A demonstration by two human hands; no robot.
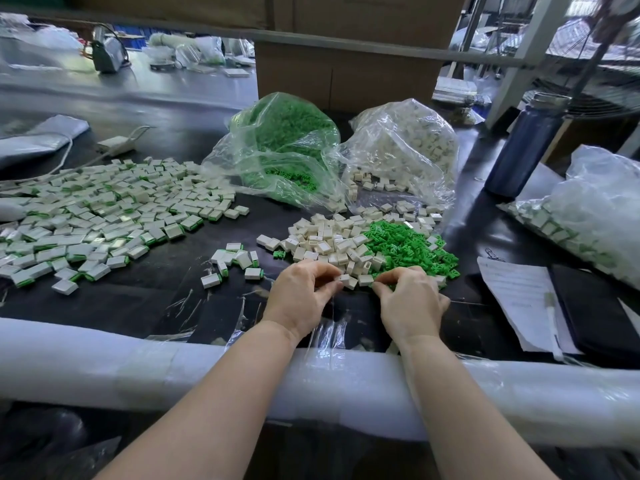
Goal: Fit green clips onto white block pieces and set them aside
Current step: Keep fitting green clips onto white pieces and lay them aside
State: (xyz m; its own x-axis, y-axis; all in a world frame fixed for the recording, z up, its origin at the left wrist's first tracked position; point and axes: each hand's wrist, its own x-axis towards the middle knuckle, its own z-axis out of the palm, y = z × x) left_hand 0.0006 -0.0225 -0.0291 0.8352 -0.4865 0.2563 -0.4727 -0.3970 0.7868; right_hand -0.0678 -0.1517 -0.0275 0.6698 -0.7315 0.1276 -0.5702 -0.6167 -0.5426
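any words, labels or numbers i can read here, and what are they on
No text in this picture can be read.
Paper sheet at the right of the table: lines of print or handwriting, too small and blurred to read.
White pen lying on that sheet: no legible marking.
Blue bottle: no label shows.
Cardboard box behind the bags: no print shows.

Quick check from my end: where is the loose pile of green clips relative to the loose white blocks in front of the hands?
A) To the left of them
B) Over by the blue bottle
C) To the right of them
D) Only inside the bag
C: the loose green clips lie heaped directly right of the loose white blocks, just beyond the right hand; the left hand works beside it.
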